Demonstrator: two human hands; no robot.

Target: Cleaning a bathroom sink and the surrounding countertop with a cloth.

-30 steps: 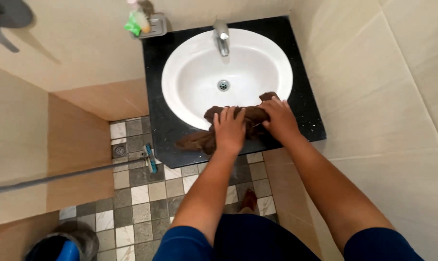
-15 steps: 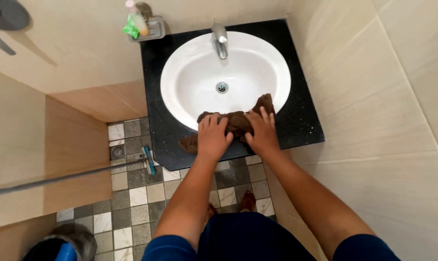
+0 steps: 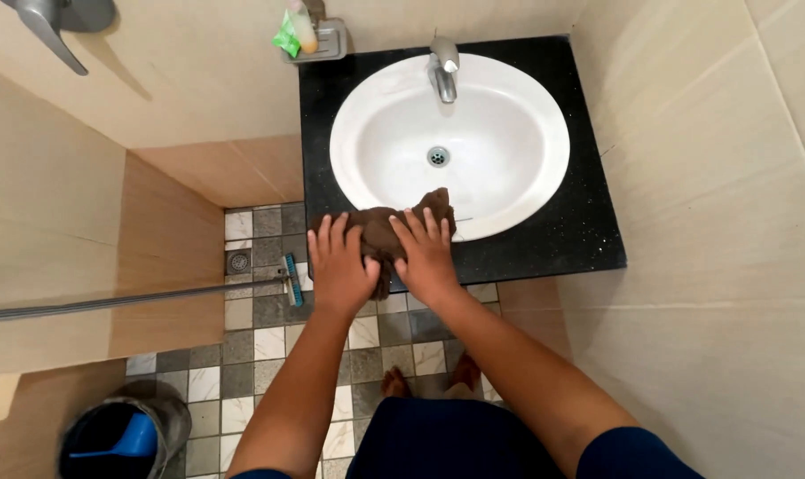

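The brown cloth point(image 3: 389, 235) is bunched on the front rim of the white basin point(image 3: 509, 208), partly over the black counter point(image 3: 544, 253). It is judged soft, light and limp, best gripped at a bunched fold. The left hand point(image 3: 339, 264) and right hand point(image 3: 426, 253) are pressed flat on it, fingers spread, nothing grasped. The basin appears empty; the floor bucket point(image 3: 123, 436) holds a blue scoop point(image 3: 127, 439).

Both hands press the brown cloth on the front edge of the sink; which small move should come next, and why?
Probably slide the brown cloth leftward along the black counter. The left hand and right hand lie flat on it at the front rim of the white basin, near the counter's front left corner, which it has not yet covered.
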